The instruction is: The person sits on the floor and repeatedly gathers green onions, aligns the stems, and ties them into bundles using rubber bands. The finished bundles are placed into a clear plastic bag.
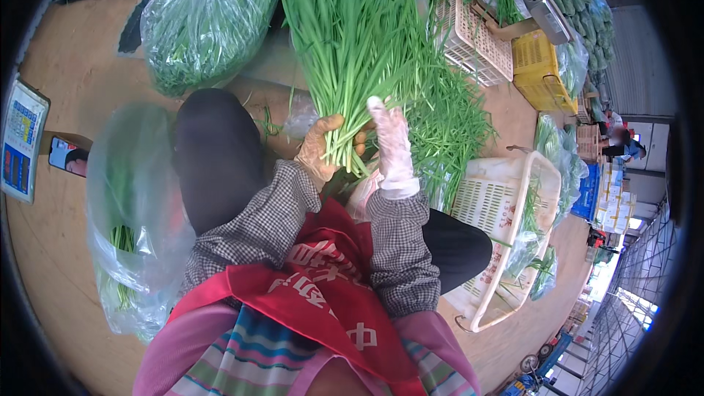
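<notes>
My left hand (319, 151), in a stained glove, is wrapped around the pale stem ends of a bunch of garlic chives (344, 82). Its fingertips show on the far side of the stems, and the long green leaves fan out away from me. My right hand (391, 143), in a whitish thin glove, is at the bunch's right side with its fingertips against the leaves. Whether those fingers pinch any leaves is hard to make out. Beyond and to the right spreads a loose heap of chives (448, 126).
A stuffed clear plastic bag (212, 22) stands front left, with another bag (137, 231) beside my left knee. Far left are a digital scale (25, 140) and a phone (67, 157). Right are a white plastic basket (484, 192), a beige crate (467, 38) and a yellow crate (536, 66).
</notes>
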Demonstrator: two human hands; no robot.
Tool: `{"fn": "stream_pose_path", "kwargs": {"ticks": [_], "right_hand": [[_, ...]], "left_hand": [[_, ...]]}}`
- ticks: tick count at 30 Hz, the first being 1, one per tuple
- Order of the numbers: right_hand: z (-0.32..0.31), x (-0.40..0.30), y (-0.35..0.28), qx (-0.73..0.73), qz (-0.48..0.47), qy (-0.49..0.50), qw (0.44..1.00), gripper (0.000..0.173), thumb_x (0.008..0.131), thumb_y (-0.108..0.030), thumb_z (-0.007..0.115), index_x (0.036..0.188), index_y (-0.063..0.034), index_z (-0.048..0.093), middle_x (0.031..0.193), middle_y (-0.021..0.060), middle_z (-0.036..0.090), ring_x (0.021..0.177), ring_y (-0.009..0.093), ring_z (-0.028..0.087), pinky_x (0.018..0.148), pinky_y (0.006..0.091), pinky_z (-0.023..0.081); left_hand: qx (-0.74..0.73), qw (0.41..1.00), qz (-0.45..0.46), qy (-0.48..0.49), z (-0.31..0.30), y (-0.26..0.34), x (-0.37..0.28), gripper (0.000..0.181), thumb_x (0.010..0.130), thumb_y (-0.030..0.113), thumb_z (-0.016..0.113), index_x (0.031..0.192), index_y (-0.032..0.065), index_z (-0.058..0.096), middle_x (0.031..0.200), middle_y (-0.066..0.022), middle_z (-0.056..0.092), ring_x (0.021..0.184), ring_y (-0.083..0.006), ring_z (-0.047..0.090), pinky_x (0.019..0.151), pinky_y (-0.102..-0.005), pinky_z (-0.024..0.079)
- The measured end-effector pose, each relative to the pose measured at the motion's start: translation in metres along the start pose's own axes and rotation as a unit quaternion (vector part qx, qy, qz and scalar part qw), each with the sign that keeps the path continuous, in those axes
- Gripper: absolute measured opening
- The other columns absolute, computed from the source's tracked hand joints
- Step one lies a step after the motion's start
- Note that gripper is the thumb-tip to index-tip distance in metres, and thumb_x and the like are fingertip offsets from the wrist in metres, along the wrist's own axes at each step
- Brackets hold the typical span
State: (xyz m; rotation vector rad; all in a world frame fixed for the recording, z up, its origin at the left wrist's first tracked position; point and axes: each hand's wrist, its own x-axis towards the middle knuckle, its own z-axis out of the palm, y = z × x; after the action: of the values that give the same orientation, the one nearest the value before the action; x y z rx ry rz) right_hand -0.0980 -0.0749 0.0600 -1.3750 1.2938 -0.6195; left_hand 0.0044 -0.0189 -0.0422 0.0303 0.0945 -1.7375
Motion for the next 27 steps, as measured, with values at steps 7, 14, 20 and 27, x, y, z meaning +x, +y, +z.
{"fn": "stream_pose_path", "kwargs": {"ticks": [7,14,20,27], "right_hand": [[-0.004,0.050,0.022,-0.247,-0.145,-0.066,0.956,0.057,0.087,-0.038,0.058,0.125,0.0023,0.047,0.113,0.0183,0.055,0.101,0.031,0.054,0.089,0.0359,0.042],[-0.007,0.026,0.049,0.049,-0.088,0.084,0.991,0.033,0.088,-0.033,0.059,0.089,-0.0003,0.061,0.083,0.0057,0.062,0.071,0.012,0.057,0.065,0.0250,0.044],[0.013,0.017,0.019,-0.147,-0.017,0.040,0.988,0.027,0.079,-0.022,0.070,0.068,-0.0034,0.054,0.065,0.0031,0.054,0.060,0.011,0.051,0.056,0.0257,0.041],[-0.013,0.019,0.058,0.180,-0.002,-0.021,0.983,0.018,0.085,-0.013,0.055,0.095,-0.0017,0.064,0.080,0.0047,0.065,0.066,0.008,0.056,0.054,0.0191,0.042]], "left_hand": [[-0.131,0.990,-0.040,0.033,-0.020,-0.003,0.006,0.050,0.090,0.036,0.053,0.121,-0.0027,0.046,0.110,-0.0272,0.057,0.086,-0.0363,0.063,0.075,-0.0481,0.057],[-0.200,0.970,-0.056,-0.123,-0.015,-0.003,0.006,0.024,0.084,0.013,0.056,0.105,0.0002,0.054,0.117,-0.0304,0.051,0.095,-0.0364,0.060,0.079,-0.0478,0.054],[-0.114,0.989,-0.065,-0.062,-0.043,-0.001,-0.003,0.006,0.081,0.011,0.060,0.078,0.0058,0.058,0.083,-0.0131,0.059,0.088,-0.0335,0.062,0.076,-0.0482,0.053],[-0.114,0.992,-0.032,-0.048,-0.017,0.003,0.000,0.033,0.078,0.015,0.063,0.106,-0.0016,0.057,0.101,-0.0197,0.062,0.085,-0.0279,0.063,0.064,-0.0378,0.059]]}}
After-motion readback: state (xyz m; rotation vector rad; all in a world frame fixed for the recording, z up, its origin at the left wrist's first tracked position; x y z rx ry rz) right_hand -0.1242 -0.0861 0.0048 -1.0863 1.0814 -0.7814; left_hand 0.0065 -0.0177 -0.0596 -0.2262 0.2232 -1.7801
